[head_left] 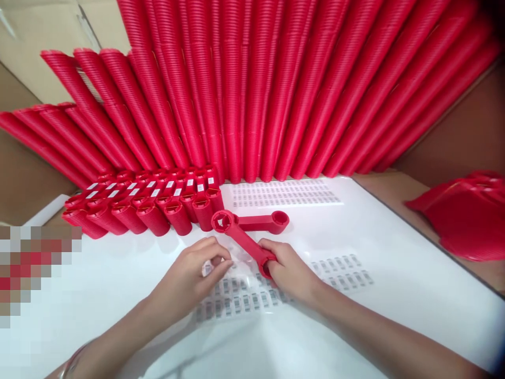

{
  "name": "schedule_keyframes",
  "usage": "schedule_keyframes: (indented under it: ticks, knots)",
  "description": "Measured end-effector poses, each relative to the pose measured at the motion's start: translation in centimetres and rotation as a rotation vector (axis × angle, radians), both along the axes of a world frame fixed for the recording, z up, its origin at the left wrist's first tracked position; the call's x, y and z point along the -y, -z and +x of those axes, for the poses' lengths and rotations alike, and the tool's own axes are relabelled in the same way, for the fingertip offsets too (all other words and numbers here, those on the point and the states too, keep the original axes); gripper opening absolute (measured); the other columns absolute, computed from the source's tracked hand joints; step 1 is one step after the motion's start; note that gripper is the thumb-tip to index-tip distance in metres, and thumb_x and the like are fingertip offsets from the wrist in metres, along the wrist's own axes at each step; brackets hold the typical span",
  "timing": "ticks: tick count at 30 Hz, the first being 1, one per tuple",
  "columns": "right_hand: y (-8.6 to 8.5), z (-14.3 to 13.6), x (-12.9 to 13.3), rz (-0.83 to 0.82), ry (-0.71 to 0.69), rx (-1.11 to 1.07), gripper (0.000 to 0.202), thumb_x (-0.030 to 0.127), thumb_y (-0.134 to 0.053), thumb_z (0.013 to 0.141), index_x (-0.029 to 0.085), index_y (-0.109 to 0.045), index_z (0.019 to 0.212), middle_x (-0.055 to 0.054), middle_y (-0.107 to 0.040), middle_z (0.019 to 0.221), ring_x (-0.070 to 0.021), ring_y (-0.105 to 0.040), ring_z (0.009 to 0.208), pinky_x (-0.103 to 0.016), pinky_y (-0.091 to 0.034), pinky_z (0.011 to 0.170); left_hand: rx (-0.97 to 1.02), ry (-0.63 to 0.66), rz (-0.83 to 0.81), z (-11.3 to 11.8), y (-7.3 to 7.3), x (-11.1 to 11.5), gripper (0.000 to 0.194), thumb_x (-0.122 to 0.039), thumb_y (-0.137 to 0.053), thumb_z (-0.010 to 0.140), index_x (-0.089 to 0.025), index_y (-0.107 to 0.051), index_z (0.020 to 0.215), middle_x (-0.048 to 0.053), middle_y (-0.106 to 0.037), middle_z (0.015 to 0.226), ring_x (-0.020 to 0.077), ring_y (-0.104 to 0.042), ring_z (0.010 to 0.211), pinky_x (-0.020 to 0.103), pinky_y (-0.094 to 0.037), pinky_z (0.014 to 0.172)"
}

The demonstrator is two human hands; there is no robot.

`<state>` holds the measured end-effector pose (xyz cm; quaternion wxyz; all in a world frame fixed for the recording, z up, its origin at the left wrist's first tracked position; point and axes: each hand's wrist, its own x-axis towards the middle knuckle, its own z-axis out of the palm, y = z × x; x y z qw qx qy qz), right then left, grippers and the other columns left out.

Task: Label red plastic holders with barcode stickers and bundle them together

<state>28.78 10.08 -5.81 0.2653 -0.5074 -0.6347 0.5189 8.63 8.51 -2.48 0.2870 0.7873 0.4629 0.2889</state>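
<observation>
My right hand (290, 268) grips a red plastic ring-ended wrench (249, 241) by its near end, tilted up and to the left. Behind it lies a second red wrench (258, 223), partly covered by the held one. My left hand (203, 266) is closed in a pinch, thumb and forefinger meeting just left of the held wrench; whatever is between the tips is too small to make out. Under both hands is a sheet of small barcode labels (246, 302), partly hidden by them.
Stacks of red ringed pieces (158, 213) with white labels on top stand at the left. Long red stacks (268, 95) rise across the back. Another label sheet (288, 193) lies on the white table (394, 316). At the right is a red bag-like bundle (469, 216).
</observation>
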Motion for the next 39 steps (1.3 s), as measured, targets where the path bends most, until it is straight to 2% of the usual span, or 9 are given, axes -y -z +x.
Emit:
schedule_keyframes:
  ticks: [5, 9, 14, 28, 30, 34, 35, 39]
  knots:
    - [-1.6, -0.3, 0.9, 0.188, -0.003, 0.237, 0.022, 0.000, -0.034, 0.061, 0.018, -0.044, 0.067, 0.001, -0.052, 0.060, -0.0122, -0.046, 0.053, -0.023, -0.033, 0.048, 0.290, -0.110, -0.187, 0.7, -0.6, 0.7, 0.020, -0.038, -0.055, 0.086, -0.020, -0.062, 0.078, -0.004, -0.039, 0.053, 0.0135, -0.038, 0.048, 0.022, -0.029, 0.043]
    - [-2.4, -0.6, 1.6, 0.226, -0.020, 0.319, 0.020, 0.000, -0.033, 0.062, 0.017, -0.042, 0.068, 0.001, -0.053, 0.063, -0.0115, -0.044, 0.054, -0.023, -0.030, 0.049, 0.340, -0.131, -0.249, 1.2, -0.6, 0.6, 0.019, -0.035, -0.056, 0.087, -0.018, -0.062, 0.080, -0.006, -0.032, 0.051, 0.0109, -0.032, 0.047, 0.019, -0.026, 0.043]
    - [-2.6, -0.6, 1.5, 0.232, -0.035, 0.350, 0.019, 0.000, -0.034, 0.063, 0.017, -0.041, 0.068, 0.001, -0.054, 0.066, -0.0113, -0.043, 0.055, -0.023, -0.030, 0.050, 0.333, -0.140, -0.254, 1.3, -0.4, 0.5, 0.019, -0.035, -0.057, 0.086, -0.018, -0.063, 0.080, -0.007, -0.032, 0.050, 0.0100, -0.032, 0.046, 0.018, -0.025, 0.042]
    - [-2.3, -0.6, 1.7, 0.232, -0.057, 0.340, 0.019, 0.000, -0.034, 0.063, 0.017, -0.038, 0.067, 0.002, -0.053, 0.066, -0.0109, -0.042, 0.055, -0.023, -0.030, 0.050, 0.270, -0.154, -0.158, 1.7, -0.2, 0.7, 0.017, -0.031, -0.055, 0.087, -0.019, -0.063, 0.079, -0.008, -0.032, 0.048, 0.0091, -0.032, 0.043, 0.017, -0.025, 0.040]
    - [-2.2, -0.6, 1.8, 0.219, -0.056, 0.312, 0.019, -0.001, -0.033, 0.063, 0.017, -0.038, 0.066, 0.002, -0.051, 0.064, -0.0107, -0.042, 0.054, -0.023, -0.030, 0.049, 0.207, -0.170, -0.056, 1.9, 0.1, 0.9, 0.016, -0.029, -0.053, 0.088, -0.018, -0.062, 0.079, -0.007, -0.034, 0.048, 0.0094, -0.035, 0.043, 0.017, -0.028, 0.041]
    - [-2.0, -0.7, 1.9, 0.200, -0.071, 0.233, 0.019, -0.001, -0.032, 0.064, 0.018, -0.038, 0.066, 0.002, -0.050, 0.061, -0.0104, -0.041, 0.053, -0.022, -0.030, 0.048, 0.031, -0.209, 0.322, 2.4, 0.6, 1.3, 0.014, -0.021, -0.051, 0.086, -0.017, -0.060, 0.077, -0.007, -0.036, 0.049, 0.0097, -0.035, 0.044, 0.019, -0.028, 0.044]
    - [-2.0, -0.7, 1.9, 0.196, -0.074, 0.217, 0.019, 0.000, -0.032, 0.064, 0.018, -0.038, 0.066, 0.002, -0.050, 0.061, -0.0103, -0.042, 0.053, -0.022, -0.030, 0.048, 0.026, -0.209, 0.348, 2.5, 0.5, 1.4, 0.014, -0.021, -0.051, 0.086, -0.017, -0.060, 0.076, -0.007, -0.036, 0.050, 0.0097, -0.034, 0.044, 0.020, -0.028, 0.044]
    - [-1.9, -0.5, 1.8, 0.169, -0.055, 0.180, 0.019, 0.000, -0.032, 0.064, 0.017, -0.038, 0.066, 0.002, -0.049, 0.060, -0.0100, -0.042, 0.053, -0.021, -0.030, 0.048, 0.171, -0.185, 0.173, 2.4, -0.4, 1.7, 0.013, -0.021, -0.051, 0.087, -0.018, -0.060, 0.077, -0.007, -0.035, 0.049, 0.0093, -0.034, 0.042, 0.018, -0.028, 0.041]
